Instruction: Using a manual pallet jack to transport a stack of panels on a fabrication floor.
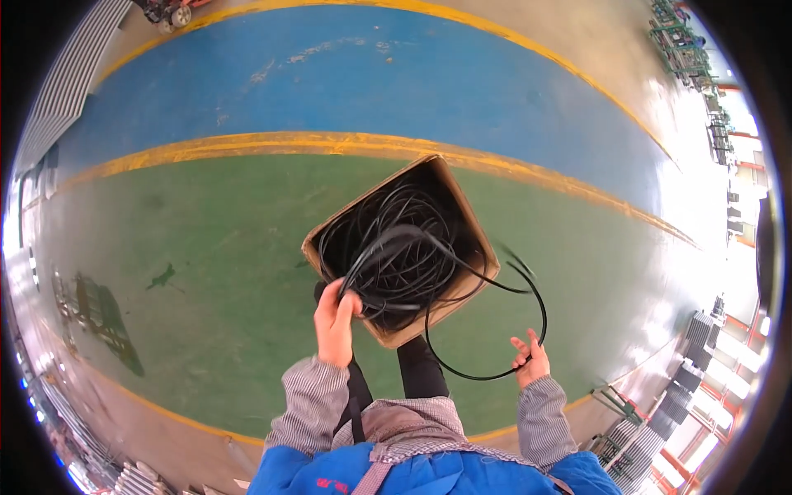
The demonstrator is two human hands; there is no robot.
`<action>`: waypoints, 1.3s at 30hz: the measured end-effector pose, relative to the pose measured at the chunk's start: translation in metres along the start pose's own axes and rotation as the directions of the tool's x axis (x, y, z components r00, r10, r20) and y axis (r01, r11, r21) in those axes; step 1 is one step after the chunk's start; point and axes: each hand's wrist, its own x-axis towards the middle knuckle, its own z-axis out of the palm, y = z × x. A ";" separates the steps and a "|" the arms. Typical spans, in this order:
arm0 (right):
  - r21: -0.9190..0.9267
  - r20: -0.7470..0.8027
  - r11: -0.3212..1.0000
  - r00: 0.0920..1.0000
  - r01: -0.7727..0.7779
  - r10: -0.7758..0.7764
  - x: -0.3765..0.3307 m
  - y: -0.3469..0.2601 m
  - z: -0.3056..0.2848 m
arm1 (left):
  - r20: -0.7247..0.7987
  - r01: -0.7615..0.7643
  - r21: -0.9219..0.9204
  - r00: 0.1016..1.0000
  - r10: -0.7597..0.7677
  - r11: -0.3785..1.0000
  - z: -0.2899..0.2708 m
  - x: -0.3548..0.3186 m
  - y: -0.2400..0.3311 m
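Observation:
A cardboard box [483, 239] with its top open stands in front of my legs, tilted to the view. Inside lies a tangled heap of thin black cable [404, 268]. My left hand [334, 322] is closed around a bundle of the loops at the box's near left edge. To the right of the box, one loose loop of the cable [462, 376] bows outward through the air. My right hand [530, 360] holds this loop at its lower right, thumb and fingers partly curled around it. The loop's upper end, near the box's right corner, is smeared by motion.
Green floor [223, 272] surrounds the box, with a yellow line [330, 144] and a blue lane [462, 82] beyond. A wheeled machine [169, 15] shows at the far left. Stacked metal parts [660, 412] stand at the right, and racks [689, 58] at the far right.

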 end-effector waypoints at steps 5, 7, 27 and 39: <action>0.053 -0.336 0.995 0.940 0.086 -0.064 0.003 0.001 -0.061 | 0.269 -0.291 0.943 0.952 -0.143 -0.162 -0.010 0.038 -0.050; 0.107 -0.437 0.965 0.883 0.241 -0.172 -0.008 -0.029 -0.097 | 0.244 -0.284 0.942 0.946 -0.216 -0.178 -0.023 0.026 -0.059; 0.342 -0.241 0.825 0.891 0.450 -0.386 -0.068 -0.118 0.058 | -0.094 0.164 0.795 0.984 -0.149 0.584 -0.262 -0.087 0.004; 0.373 -0.020 0.834 0.902 0.407 -0.431 -0.105 -0.139 0.194 | -0.576 0.628 0.778 0.713 -0.399 0.001 -0.452 -0.203 0.101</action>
